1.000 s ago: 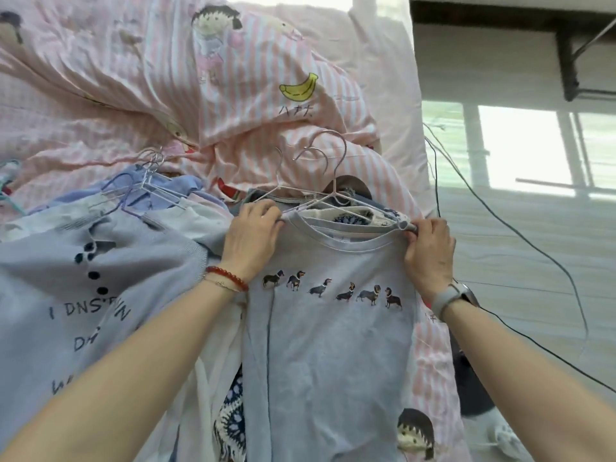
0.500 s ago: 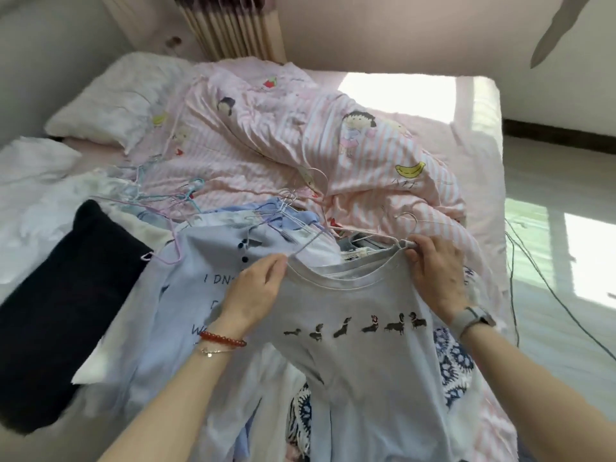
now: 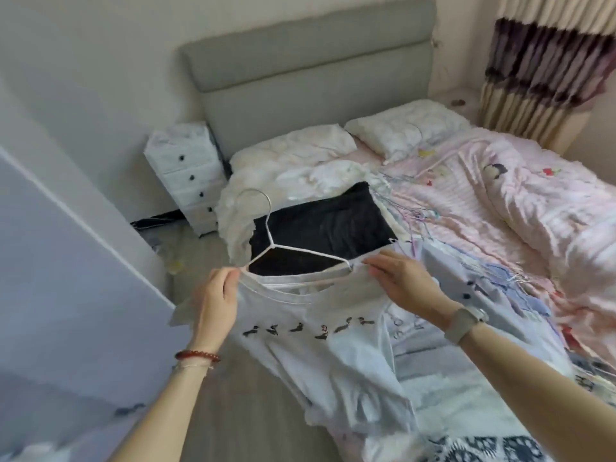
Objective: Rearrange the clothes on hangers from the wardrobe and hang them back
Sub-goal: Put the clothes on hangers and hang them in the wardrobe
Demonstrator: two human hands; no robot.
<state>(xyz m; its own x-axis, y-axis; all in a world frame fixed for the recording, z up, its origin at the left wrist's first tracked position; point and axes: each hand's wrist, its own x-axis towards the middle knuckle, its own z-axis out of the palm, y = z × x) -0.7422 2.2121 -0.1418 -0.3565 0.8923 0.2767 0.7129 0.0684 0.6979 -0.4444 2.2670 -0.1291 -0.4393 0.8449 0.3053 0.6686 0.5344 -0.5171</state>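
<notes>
Over the bed [image 3: 500, 208], both hands' fingers [image 3: 230, 281] pinch the hangered T-shirt [image 3: 333, 355] at its shoulders.

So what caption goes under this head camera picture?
Both hands, left and right, hold a pale dog-print T-shirt on a white wire hanger.

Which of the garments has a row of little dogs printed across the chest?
The pale grey T-shirt on the white hanger, held up at its shoulders by both hands; the black garment behind it lies plain on the bed.
</notes>
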